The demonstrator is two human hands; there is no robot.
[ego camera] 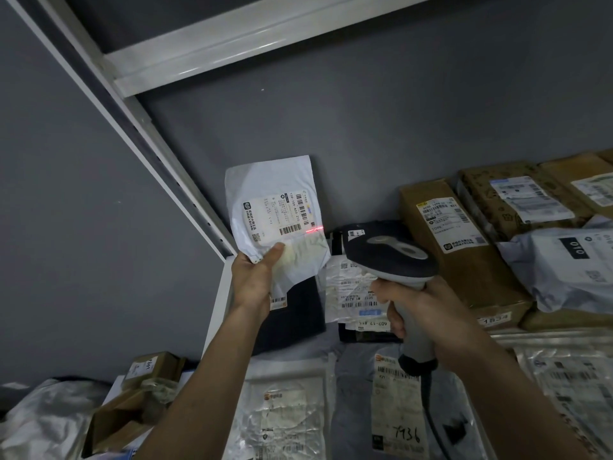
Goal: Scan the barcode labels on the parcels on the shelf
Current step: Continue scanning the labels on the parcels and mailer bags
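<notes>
Pinched upright in the left hand is a white mailer (label lit red), while the scanner, just beside it, is gripped by the right hand.

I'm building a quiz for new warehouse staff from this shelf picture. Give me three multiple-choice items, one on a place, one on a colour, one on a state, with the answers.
1. Where does the scanner's light line fall?
A. on the lower right edge of the label on the white mailer
B. on the tall cardboard box
C. on the back wall

2. What colour is that line?
A. green
B. red
C. blue

3. How is the white mailer held?
A. lying flat on the shelf
B. pinched upright by the left hand
C. tucked under the scanner

Answers:
1 A: the line crosses the edge of the label on the white mailer.
2 B: it glows red.
3 B: the left hand pinches its lower corner, while the right hand grips the barcode scanner.
</notes>
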